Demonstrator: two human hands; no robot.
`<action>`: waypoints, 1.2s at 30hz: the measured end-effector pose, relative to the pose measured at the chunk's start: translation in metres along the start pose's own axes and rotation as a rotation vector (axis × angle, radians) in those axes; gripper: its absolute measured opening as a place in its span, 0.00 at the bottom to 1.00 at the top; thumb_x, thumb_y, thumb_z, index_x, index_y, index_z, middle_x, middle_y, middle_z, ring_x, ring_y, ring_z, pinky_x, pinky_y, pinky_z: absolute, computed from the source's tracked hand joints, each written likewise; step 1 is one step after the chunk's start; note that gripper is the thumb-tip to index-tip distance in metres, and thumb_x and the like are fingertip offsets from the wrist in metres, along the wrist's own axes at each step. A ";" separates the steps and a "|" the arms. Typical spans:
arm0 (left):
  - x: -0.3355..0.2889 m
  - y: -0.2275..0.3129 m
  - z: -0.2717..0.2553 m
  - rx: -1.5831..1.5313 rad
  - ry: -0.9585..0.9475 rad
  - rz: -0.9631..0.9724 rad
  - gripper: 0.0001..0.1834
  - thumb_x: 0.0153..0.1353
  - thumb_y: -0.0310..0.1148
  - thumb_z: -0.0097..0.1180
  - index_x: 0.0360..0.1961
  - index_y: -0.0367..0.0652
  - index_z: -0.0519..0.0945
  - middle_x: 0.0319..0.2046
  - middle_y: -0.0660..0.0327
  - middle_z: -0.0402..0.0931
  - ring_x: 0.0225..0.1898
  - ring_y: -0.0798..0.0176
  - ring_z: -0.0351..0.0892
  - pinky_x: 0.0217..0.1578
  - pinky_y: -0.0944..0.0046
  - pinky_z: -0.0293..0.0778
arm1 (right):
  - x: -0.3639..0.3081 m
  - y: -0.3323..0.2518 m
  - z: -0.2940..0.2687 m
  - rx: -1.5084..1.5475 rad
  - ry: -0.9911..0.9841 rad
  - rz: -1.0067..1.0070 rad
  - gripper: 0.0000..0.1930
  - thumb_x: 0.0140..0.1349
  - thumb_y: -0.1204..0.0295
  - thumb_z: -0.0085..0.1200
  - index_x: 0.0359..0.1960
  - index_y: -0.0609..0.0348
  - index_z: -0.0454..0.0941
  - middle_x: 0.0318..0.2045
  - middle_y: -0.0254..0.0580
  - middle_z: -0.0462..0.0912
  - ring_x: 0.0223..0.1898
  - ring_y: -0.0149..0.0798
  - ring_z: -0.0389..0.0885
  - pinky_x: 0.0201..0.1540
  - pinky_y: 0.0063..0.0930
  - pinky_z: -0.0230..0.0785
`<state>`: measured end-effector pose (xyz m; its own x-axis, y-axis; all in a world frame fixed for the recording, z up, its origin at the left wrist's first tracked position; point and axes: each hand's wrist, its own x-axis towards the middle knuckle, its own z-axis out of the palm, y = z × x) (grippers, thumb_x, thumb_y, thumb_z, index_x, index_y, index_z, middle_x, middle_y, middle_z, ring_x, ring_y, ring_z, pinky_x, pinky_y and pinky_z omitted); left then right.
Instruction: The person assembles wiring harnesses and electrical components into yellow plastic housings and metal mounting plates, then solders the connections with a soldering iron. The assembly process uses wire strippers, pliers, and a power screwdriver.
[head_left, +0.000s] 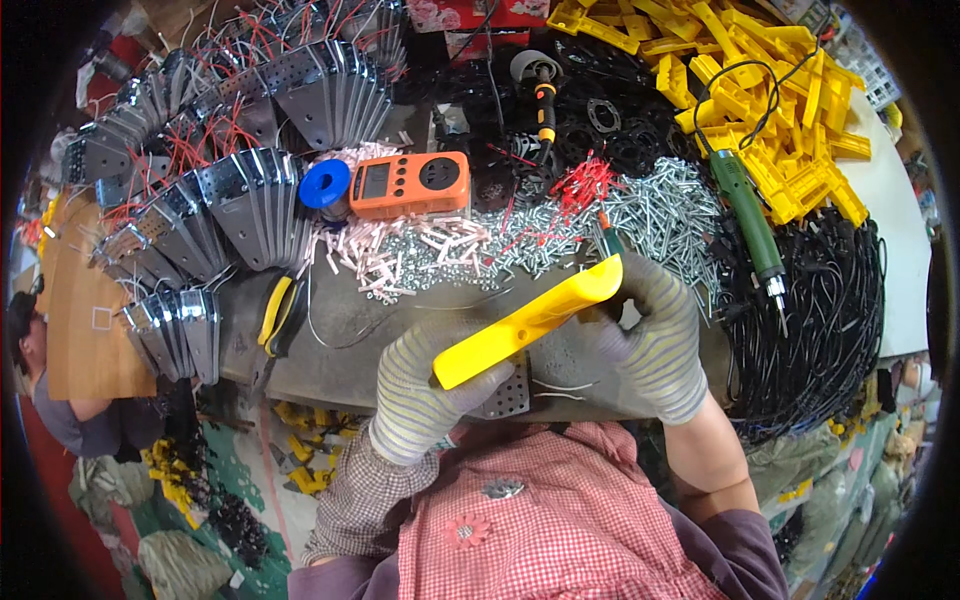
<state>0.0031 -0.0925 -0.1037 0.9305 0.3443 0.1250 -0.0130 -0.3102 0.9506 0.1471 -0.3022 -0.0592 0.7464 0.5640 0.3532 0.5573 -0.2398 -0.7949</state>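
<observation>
My left hand [425, 385], in a striped knit glove, grips the near end of a long yellow plastic piece [530, 318] that slants up to the right. Under that hand a perforated grey metal plate [510, 395] shows. My right hand [655, 335], also gloved, closes on the far end of the yellow piece and holds a small screwdriver [606, 232] with a green handle and orange tip. Both hands hover above the grey workbench [350, 330], just in front of a heap of silver screws [640, 215].
Fanned stacks of grey metal plates with red wires [250, 200] fill the left. An orange meter [410, 185], a blue tape roll [325, 184], yellow-handled pliers [278, 312], a green electric screwdriver [750, 215], black cables [820, 320] and yellow plastic parts [760, 90] surround the hands. Another person [60, 400] sits at left.
</observation>
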 end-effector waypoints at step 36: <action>0.035 0.021 0.002 -0.344 -0.451 -0.182 0.19 0.71 0.44 0.67 0.48 0.36 0.85 0.37 0.62 0.85 0.38 0.69 0.83 0.40 0.65 0.79 | -0.029 -0.021 -0.073 -0.708 -0.468 -0.658 0.20 0.54 0.62 0.65 0.49 0.50 0.87 0.50 0.39 0.87 0.54 0.43 0.86 0.60 0.52 0.78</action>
<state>0.0363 -0.0885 -0.0802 0.9916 -0.0686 -0.1099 0.1135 0.0495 0.9923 0.1405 -0.3714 -0.0172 0.0933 0.9600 0.2641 0.9952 -0.0974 0.0024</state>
